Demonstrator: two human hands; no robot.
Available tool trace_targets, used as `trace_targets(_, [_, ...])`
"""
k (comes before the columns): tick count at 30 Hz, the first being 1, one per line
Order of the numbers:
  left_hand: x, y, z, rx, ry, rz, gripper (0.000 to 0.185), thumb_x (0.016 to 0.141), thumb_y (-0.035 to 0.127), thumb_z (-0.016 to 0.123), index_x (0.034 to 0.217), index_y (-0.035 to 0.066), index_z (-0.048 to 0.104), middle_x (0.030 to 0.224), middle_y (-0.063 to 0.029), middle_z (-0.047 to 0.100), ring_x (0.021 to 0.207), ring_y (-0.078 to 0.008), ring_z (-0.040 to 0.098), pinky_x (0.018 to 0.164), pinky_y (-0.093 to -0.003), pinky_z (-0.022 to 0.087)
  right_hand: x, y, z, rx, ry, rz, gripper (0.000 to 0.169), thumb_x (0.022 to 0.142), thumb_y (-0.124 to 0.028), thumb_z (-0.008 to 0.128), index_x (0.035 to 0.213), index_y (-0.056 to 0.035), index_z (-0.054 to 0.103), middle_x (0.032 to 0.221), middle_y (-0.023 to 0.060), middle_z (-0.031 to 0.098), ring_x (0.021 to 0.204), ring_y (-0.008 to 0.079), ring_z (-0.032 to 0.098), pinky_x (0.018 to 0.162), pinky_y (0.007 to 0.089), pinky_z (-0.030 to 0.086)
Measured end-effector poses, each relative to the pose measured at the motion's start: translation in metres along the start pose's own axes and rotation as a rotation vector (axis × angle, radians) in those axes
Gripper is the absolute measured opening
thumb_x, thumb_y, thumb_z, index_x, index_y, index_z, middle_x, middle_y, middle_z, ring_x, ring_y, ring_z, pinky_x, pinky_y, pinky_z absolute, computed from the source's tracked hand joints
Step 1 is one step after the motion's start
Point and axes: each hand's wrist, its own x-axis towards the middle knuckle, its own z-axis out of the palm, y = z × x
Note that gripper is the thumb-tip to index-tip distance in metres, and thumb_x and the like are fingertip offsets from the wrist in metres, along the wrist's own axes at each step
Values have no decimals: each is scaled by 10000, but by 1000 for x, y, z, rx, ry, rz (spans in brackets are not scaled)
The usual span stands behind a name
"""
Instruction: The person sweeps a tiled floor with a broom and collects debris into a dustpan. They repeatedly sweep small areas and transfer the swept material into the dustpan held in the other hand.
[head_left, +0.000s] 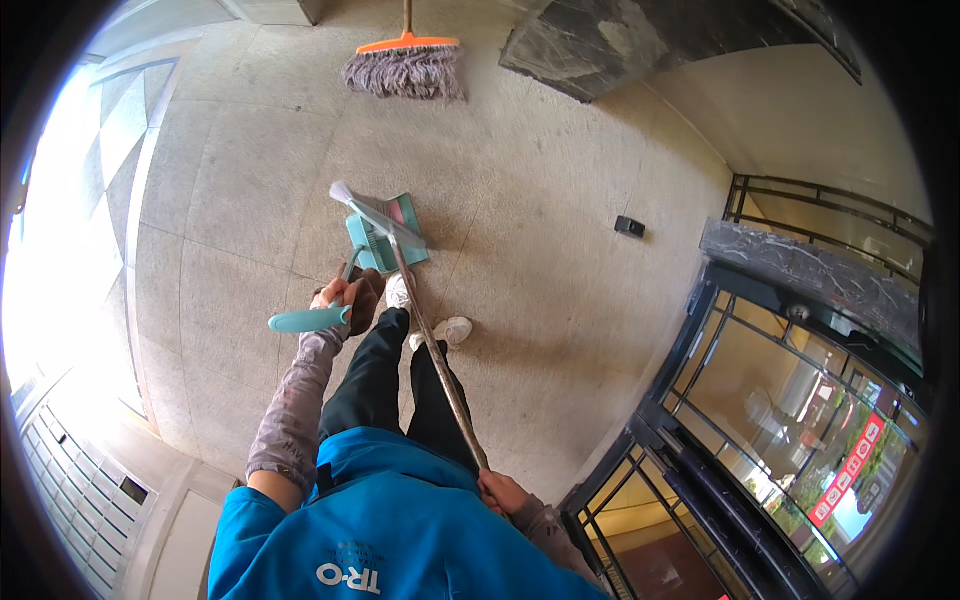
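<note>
My left hand (337, 298) grips the pole of a teal long-handled dustpan (380, 252), just beyond its teal end grip (307, 320); a brown glove or cloth is bunched against that hand. My right hand (502, 491) is closed around the worn stick of a broom (439, 345) near my waist. The broom's blurred head (382, 219), with pale bristles at its left end, lies across the dustpan in front of my white shoes. Whether the bristles touch the pan cannot be told.
A mop (407, 69) with an orange holder and grey-purple strands is on the floor ahead. A small black object (630, 226) lies on the tiles to the right. Dark-framed glass doors (757, 405) stand at the right, and a dark marble block (581, 49) juts in at the top.
</note>
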Motion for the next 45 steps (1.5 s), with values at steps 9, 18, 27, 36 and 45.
trace_targets(9, [-54,-62,-34,-169,317,-113,175,756,216,529,729,44,521,612,-94,537,583,-190,524,549,-296,414,52,-235,-34,-315,567,-473,386,781,-432,450,585,-108,374,378,-3,340,263,106,332,232,264,284])
trace_targets(18, [-67,-146,-26,-295,531,-314,180,726,216,561,729,37,541,594,-68,540,570,-148,505,539,-279,408,134,-193,-4,-634,690,-270,478,799,-410,416,537,-11,441,399,81,434,314,186,443,279,312,357])
trace_targets(27, [-70,-139,-41,-210,476,-380,221,725,250,543,741,29,545,632,-113,560,608,-195,545,566,-285,423,22,-28,35,-597,214,21,364,778,-438,438,707,-81,422,490,15,394,371,105,369,330,268,316])
trace_targets(36, [-139,-200,-35,-563,777,-345,167,764,187,531,711,30,515,620,-28,533,592,-111,486,555,-253,414,103,-234,107,-992,423,-377,397,779,-445,437,741,-55,370,466,39,404,310,130,396,265,276,344])
trace_targets(45, [-150,-188,-25,-831,922,-545,216,781,246,490,712,43,465,616,-28,487,588,-118,457,551,-277,397,226,-211,155,-1492,849,-440,430,763,-397,455,896,8,505,827,199,559,751,329,549,650,389,435])
